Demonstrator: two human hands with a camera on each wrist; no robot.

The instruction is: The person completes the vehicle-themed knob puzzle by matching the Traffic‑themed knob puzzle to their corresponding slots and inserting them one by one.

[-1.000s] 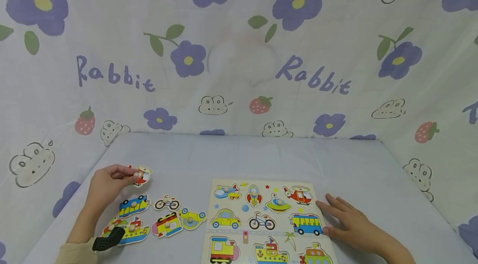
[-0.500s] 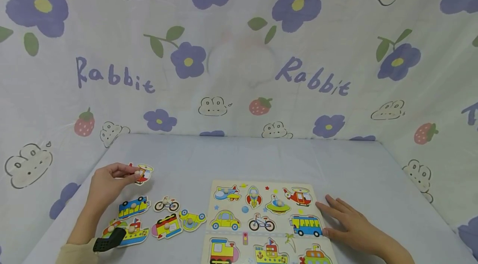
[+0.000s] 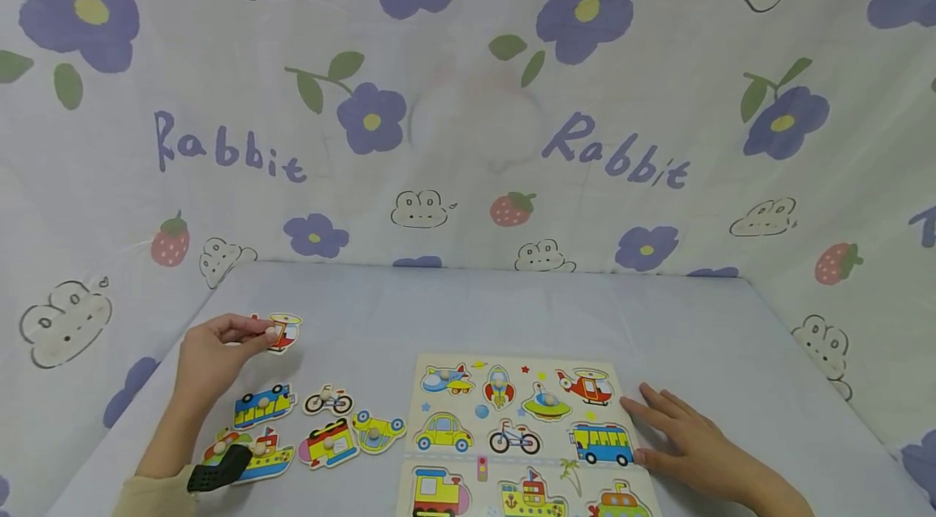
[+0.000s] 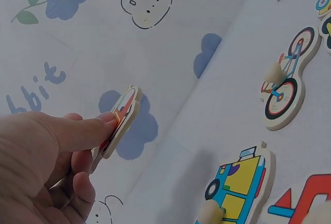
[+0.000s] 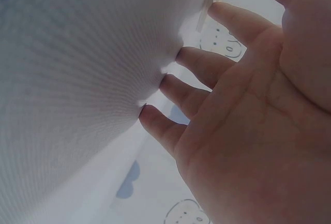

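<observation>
My left hand [image 3: 212, 358] pinches a red helicopter puzzle piece [image 3: 288, 330] between thumb and fingers, by its knob. In the left wrist view the helicopter piece [image 4: 125, 110] is tilted edge-on, raised above the table. My right hand [image 3: 687, 444] lies at the right edge of the wooden puzzle board [image 3: 480, 432], fingers spread. In the right wrist view the fingertips of the right hand [image 5: 243, 94] press on the white cloth, one beside the board's edge. Knobbed airplane [image 3: 446, 380], rocket [image 3: 500, 388] and saucer [image 3: 547, 401] pieces sit in the board; a helicopter picture shows at its top right.
Left of the board lie loose knobbed pieces: a bus [image 3: 263, 406], a bicycle [image 3: 327, 400], a train [image 3: 322, 446], a car [image 3: 380, 429] and a boat [image 3: 274, 460]. A black wrist strap partly covers another piece [image 3: 219, 445]. A patterned curtain [image 3: 468, 94] stands behind the table.
My left hand has risen slightly, carrying the helicopter piece a little higher and away from the loose pieces. The right hand stays at the board's edge.
</observation>
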